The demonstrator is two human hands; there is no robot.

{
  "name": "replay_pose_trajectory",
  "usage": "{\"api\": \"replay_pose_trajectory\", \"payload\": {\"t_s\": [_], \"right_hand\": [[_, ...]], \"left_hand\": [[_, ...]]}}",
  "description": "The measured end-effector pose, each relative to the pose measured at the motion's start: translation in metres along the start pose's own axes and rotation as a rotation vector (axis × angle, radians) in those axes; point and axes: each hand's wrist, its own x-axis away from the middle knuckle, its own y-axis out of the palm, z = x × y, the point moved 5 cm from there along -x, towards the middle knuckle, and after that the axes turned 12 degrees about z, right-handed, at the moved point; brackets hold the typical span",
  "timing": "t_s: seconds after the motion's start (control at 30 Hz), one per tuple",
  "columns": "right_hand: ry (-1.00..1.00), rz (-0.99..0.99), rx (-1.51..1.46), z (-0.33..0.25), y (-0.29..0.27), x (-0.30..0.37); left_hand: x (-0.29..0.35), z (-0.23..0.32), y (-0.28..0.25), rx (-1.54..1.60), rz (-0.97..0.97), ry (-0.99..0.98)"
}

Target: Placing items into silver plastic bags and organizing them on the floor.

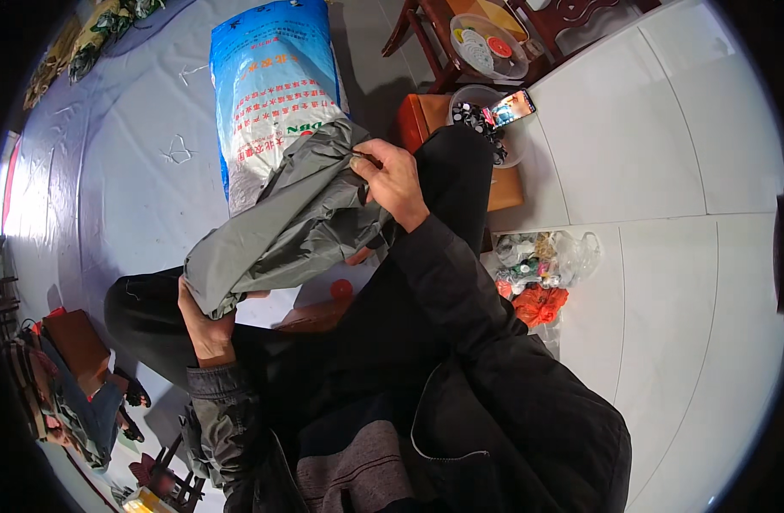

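Observation:
A crumpled piece of thin grey fabric (276, 235) stretches across my lap, from my left knee up to the right. My right hand (396, 179) pinches its upper right end between thumb and fingers. At the lower left end my left hand (205, 325) grips the cloth from beneath, with most of its fingers hidden by the folds. The far part of the fabric lies over the near end of a full blue and white sack (276, 77). Whether the fabric is a garment or a loose sheet, I cannot tell.
Right of the sack, a brown box (505, 188) carries a clear tub (516, 154) of dark round pieces, with a lit phone (513, 109) on it. Another clear tub (488, 47) stands farther back. Clear and red plastic bags (541, 303) lie on the right. Clothes (80, 368) are heaped at left.

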Motion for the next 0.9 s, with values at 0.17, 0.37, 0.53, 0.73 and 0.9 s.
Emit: {"api": "replay_pose_trajectory", "payload": {"t_s": [0.17,0.37,0.53,0.73,0.9], "right_hand": [[0.050,0.026,-0.020,-0.004,-0.004,-0.001],[-0.317,0.110,0.130,-0.012,0.004,0.004],[-0.526,-0.011,0.193,-0.044,0.025,0.031],[-0.070,-0.422,-0.153,-0.063,0.047,0.046],[-0.112,-0.382,-0.052,-0.077,0.043,0.045]], "left_hand": [[0.001,0.000,-0.006,0.049,0.201,0.050],[0.036,0.019,0.029,-0.779,0.600,0.934],[0.060,0.000,0.127,-1.282,0.091,1.207],[0.015,-0.053,0.075,-1.547,-0.031,0.806],[0.012,-0.053,0.071,-1.442,-0.002,0.809]]}}
